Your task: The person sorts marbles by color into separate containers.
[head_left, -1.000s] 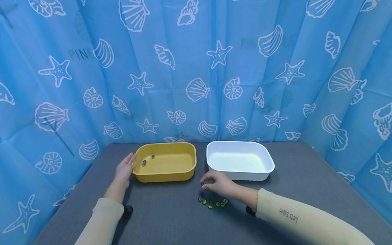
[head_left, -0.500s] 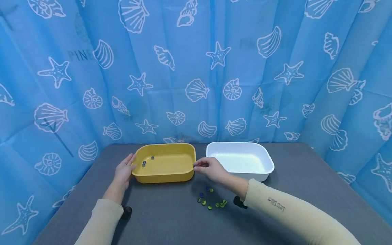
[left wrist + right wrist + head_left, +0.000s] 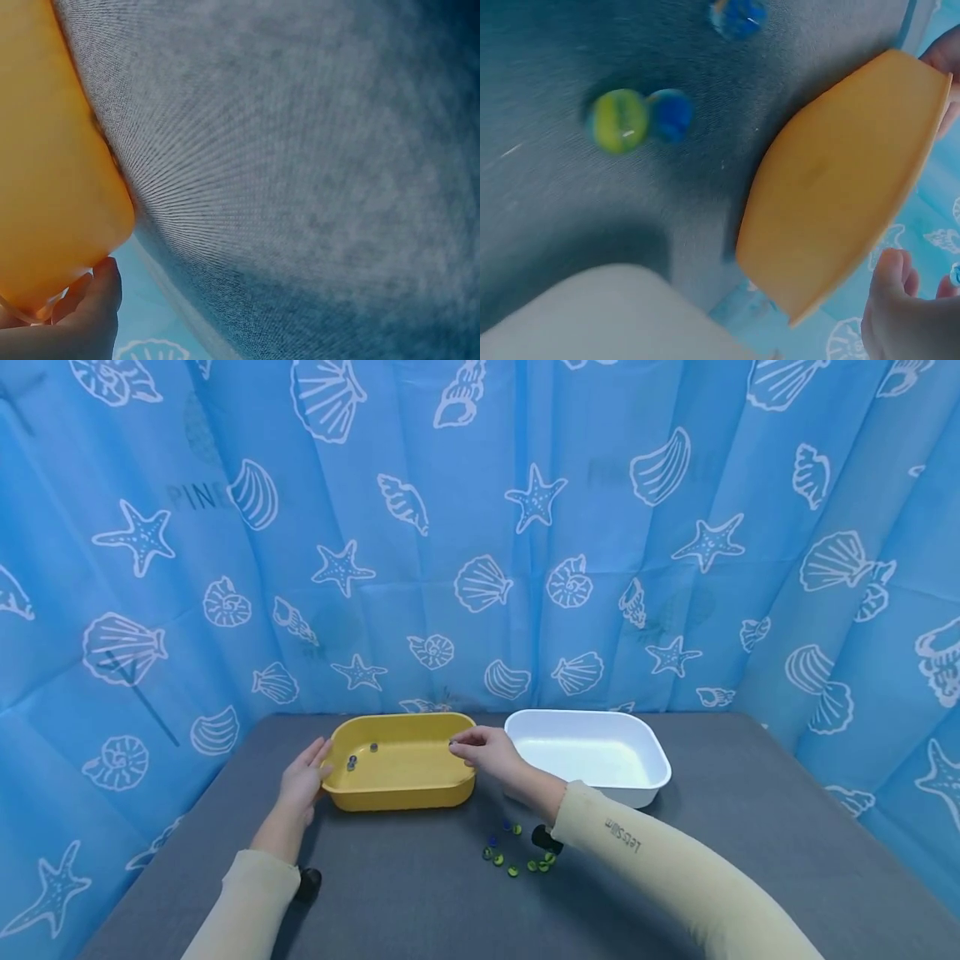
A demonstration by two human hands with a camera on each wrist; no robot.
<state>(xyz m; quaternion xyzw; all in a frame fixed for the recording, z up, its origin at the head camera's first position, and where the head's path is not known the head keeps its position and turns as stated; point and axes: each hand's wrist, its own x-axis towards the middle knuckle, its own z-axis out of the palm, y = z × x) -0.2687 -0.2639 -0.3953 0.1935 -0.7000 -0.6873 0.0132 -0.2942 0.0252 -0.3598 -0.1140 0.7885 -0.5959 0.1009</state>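
At the left end of the yellow tub, my left hand holds the rim, fingers and thumb on either side of it. Over the tub's right end, my right hand pinches a small glass marble between thumb and fingers. Inside the tub, a marble lies toward the back, with two more near the left wall. Several yellow-green and blue marbles lie loose on the table, among them a green marble beside a blue marble in the right wrist view.
A white tub stands right of the yellow one, behind my right forearm. Both sit on a grey cloth-covered table. A blue curtain with shell prints hangs behind and at the sides.
My right hand has lifted a marble from the loose group and carried it left and up, over the yellow tub's right end. The left hand has stayed at the rim.
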